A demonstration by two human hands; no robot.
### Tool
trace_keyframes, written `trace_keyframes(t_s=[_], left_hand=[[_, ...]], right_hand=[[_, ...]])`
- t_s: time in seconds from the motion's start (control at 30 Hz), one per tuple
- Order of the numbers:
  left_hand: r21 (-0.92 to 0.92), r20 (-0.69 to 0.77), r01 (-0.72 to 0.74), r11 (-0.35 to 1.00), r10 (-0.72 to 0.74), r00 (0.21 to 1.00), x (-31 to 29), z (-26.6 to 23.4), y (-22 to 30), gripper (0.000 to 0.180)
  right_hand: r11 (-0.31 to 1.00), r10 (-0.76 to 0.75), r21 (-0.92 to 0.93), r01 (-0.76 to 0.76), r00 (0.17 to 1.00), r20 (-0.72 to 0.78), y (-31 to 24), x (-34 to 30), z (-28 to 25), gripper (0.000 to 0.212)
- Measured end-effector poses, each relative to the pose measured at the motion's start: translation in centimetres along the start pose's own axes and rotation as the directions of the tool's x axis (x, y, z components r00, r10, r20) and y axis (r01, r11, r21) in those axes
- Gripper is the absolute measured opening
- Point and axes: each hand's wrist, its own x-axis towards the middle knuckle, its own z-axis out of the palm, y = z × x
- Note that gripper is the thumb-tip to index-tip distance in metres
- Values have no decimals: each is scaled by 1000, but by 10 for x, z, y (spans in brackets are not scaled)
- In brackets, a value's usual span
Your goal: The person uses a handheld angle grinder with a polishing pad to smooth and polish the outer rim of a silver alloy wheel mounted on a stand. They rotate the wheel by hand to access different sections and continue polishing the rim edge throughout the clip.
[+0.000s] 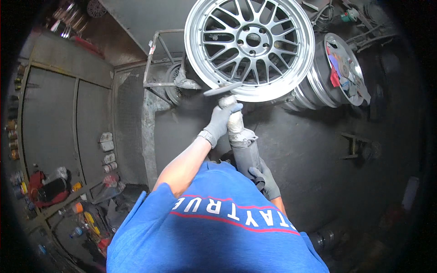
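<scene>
A silver multi-spoke alloy wheel (263, 93) faces me at the top, its lower lip nearest my hands. Both hands, in grey gloves, hold a dusty angle grinder (246, 154) with a pale wrapped neck and head. My left hand (220, 121) is closed around the neck, just below the head. Farther back, my right hand (266, 179) grips the rear of the grey body. The grinder's flat disc (223, 89) lies edge-on at the wheel's lower lip; whether it touches is unclear.
Left of the wheel stands a metal frame (159, 84). At the right, another wheel rim (339, 68) holds colourful scraps and discs. A small stool (353, 144) stands on the dark floor. Shelving at the far left carries cans, bottles and a red bag (36, 186).
</scene>
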Motion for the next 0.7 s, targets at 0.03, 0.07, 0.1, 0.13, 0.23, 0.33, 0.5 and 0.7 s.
trace_keyframes(t_s=[0.03,0.07,0.1,0.13,0.23,0.33,0.5,0.7], left_hand=[[36,5,-21,999,21,1000,1,-5,13,22],[53,19,-38,998,37,999,1,-7,28,21],[82,14,-28,996,27,1000,6,-14,39,21],[110,8,-20,994,19,1000,11,-20,49,22],[232,89,-230,945,215,973,21,-27,76,20],[49,18,-117,992,116,993,27,-29,106,24],[-12,8,-225,974,225,974,-13,-35,113,22],[-179,-138,-242,954,219,966,-52,-83,70,16]], right_hand=[[1000,-9,1,9,1000,5,-2,5,12,85],[999,-38,28,37,999,14,1,11,23,85],[997,-69,49,67,997,27,5,19,32,84],[993,-100,71,97,994,39,8,28,39,84],[971,-213,-98,216,976,44,8,58,44,82],[956,-222,-191,224,974,35,-9,74,53,80],[911,-240,-324,256,967,89,-22,82,40,80],[903,-56,-394,173,955,292,-20,120,-24,71]])
